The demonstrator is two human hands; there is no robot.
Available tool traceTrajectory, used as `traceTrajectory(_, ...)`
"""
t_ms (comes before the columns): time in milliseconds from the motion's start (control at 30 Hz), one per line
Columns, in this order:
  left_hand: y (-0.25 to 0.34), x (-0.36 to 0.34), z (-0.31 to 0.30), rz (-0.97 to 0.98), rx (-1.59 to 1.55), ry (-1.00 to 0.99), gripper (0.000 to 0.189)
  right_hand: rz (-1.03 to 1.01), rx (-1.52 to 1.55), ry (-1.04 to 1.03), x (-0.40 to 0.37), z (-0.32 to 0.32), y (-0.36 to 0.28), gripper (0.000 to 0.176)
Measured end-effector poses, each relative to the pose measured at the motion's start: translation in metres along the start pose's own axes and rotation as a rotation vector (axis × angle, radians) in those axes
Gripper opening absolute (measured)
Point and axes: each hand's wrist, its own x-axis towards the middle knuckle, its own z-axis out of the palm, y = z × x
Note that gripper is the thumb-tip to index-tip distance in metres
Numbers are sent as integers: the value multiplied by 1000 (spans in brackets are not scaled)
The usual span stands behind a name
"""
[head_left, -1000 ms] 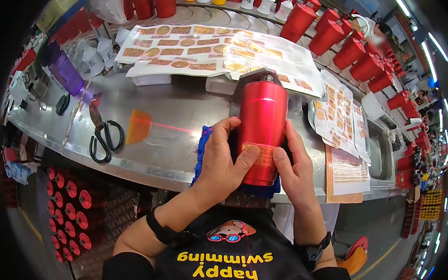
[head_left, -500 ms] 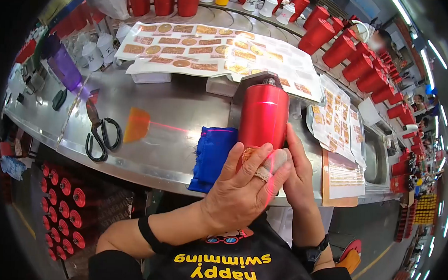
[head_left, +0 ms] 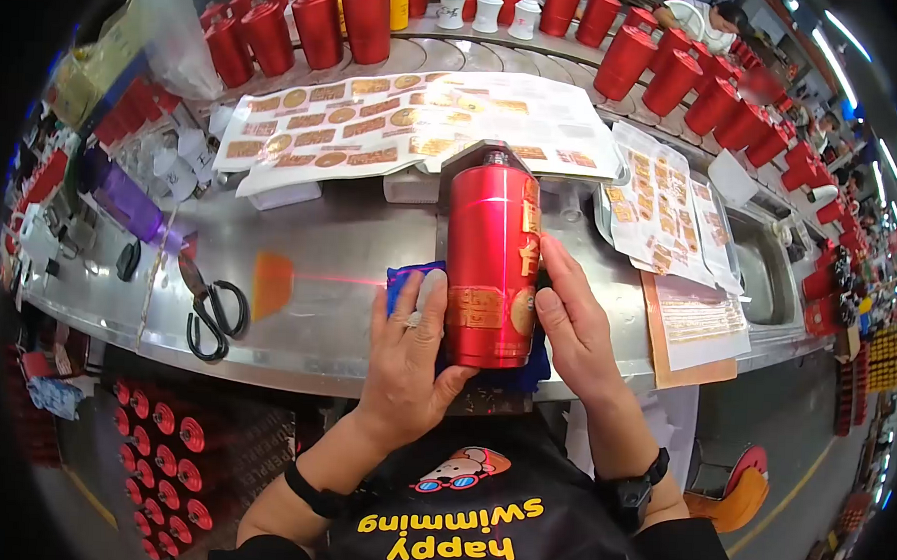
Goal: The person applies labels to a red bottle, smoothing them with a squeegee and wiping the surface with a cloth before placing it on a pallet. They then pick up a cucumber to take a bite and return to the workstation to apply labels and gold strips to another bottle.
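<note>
A red bottle point(head_left: 485, 242) with gold labels lies neck away from me on a dark holder point(head_left: 489, 152). My left hand point(head_left: 405, 353) is against its left side, thumb touching the base end and fingers stretched along the wall; pale covers sit on some fingertips. On the right side, my right hand point(head_left: 577, 326) holds the bottle, its thumb near a round gold label and some fingertips hidden behind it. A blue cloth point(head_left: 401, 278) is partly hidden beneath the bottle. Red light streaks cross the bottle's surface.
Black-handled scissors point(head_left: 212, 310) and an orange scraper point(head_left: 272, 284) lie left on the metal table point(head_left: 336, 325). Gold label sheets point(head_left: 375, 122) stand behind the bottle, more label sheets point(head_left: 662, 204) to the right. Red bottles point(head_left: 628, 63) line the conveyor; another person point(head_left: 705, 26) sits beyond.
The bottle has turned, bringing gold labels into view on its front and right side. My left hand has moved off its front to the left side; my right hand stays on the right.
</note>
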Motion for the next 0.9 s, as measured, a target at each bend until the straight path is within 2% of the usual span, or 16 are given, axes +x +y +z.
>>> traceTrajectory(133, 34, 19, -5, 195, 402, -69, 88, 14, 82, 10, -1, 2, 2, 47)
traceTrajectory(233, 20, 19, 6, 155, 298, 21, 87, -16, 40, 49, -2, 1, 4, 47)
traceTrajectory(367, 1, 0, 7, 13, 71, -17, 85, 108, 171, 45, -8, -5, 3, 46)
traceTrajectory(500, 14, 11, 2, 19, 260, -71, 88, 103, 139, 21, -8, -6, 5, 48)
traceTrajectory(633, -6, 1, 9, -19, 123, -75, 96, 24, 104, 62, -11, -11, 9, 47)
traceTrajectory(800, 18, 16, -4, -13, 355, -126, 94, 142, 252, 107, -11, -17, 4, 52)
traceTrajectory(900, 9, 15, 1, 20, 343, -144, 96, 209, 424, 162, -10, -21, 3, 51)
